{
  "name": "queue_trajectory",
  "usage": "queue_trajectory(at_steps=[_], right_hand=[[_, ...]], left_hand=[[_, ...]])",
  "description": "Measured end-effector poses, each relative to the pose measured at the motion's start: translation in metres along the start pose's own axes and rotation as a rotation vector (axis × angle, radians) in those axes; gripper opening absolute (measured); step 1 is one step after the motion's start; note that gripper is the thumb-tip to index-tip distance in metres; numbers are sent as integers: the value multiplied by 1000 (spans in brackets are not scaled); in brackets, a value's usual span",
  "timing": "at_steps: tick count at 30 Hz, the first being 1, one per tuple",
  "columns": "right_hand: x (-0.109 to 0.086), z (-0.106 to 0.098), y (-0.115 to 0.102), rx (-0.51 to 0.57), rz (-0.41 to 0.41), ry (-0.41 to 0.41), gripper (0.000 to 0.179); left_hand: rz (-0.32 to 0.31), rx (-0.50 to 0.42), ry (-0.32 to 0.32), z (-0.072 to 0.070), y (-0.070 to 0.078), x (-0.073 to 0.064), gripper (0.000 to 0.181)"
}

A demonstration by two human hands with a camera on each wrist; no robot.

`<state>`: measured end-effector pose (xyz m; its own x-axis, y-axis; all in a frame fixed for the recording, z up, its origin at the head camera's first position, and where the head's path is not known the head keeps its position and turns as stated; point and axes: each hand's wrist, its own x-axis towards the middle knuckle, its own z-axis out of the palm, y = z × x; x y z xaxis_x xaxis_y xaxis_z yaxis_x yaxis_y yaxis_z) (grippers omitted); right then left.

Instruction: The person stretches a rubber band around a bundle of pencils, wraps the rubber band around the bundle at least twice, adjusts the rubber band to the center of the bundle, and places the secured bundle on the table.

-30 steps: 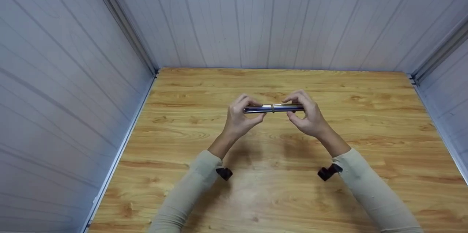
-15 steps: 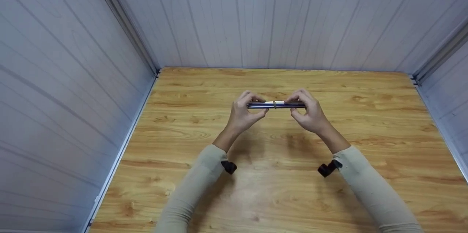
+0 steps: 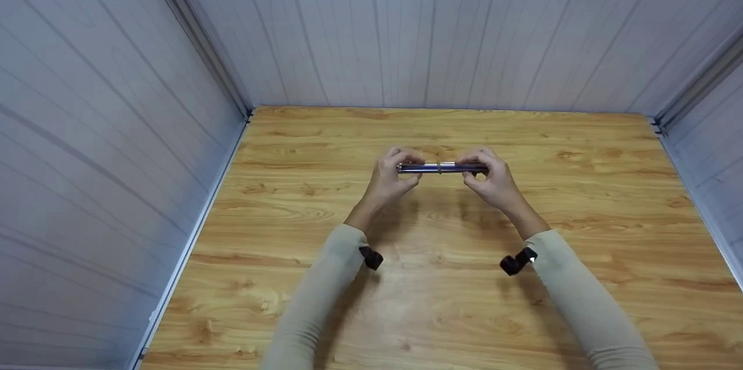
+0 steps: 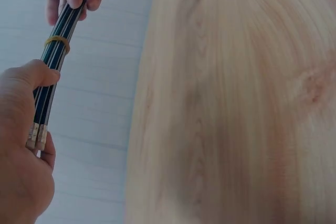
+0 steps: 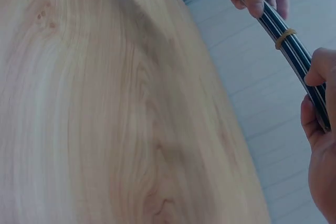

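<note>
A bundle of dark striped pencils (image 3: 429,168) is held level above the table between both hands. Around its middle sits a yellowish rubber band (image 4: 58,43). My left hand (image 3: 392,177) grips the end with the erasers (image 4: 37,136), thumb on the near side and fingers on the far side. At the other end, my right hand (image 3: 492,179) pinches the bundle between thumb and fingers. Its fingers hide the tips of the pencils. In the right wrist view the rubber band (image 5: 285,38) shows between the two hands, touched by neither.
The wood-grain table (image 3: 429,312) lies beneath the hands. Pale panel walls stand at the back (image 3: 406,27), the left (image 3: 104,155) and the right. A small black camera is worn on each wrist (image 3: 371,258).
The left hand has moved slightly right along with the bundle, and the bundle has risen a little. Both hands keep their grip on the pencils throughout.
</note>
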<state>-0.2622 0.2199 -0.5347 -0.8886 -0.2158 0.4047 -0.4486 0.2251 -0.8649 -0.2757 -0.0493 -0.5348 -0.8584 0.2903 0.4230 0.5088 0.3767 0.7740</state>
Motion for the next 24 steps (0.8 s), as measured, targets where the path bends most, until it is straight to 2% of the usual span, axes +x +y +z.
queue_trajectory(at_steps=[3,4,5,11,16,24], right_hand=[[-3,0,11,-33,57,-10,28],[-4,-1,14,-51,82,-14,28],[-5,-1,16,-75,104,-19,28],[-14,0,30,-189,209,-77,28],[-21,4,39,-252,239,-108,28],[-27,8,44,-370,287,-146,29]], left_hand=[[0,25,1,2,-17,-3,24],[1,55,-2,1,-18,-3,25],[5,76,-7,6,-35,-4,25],[-68,183,-85,35,-111,-6,26],[-114,258,-149,40,-116,-13,25],[-210,230,-188,44,-104,-24,23]])
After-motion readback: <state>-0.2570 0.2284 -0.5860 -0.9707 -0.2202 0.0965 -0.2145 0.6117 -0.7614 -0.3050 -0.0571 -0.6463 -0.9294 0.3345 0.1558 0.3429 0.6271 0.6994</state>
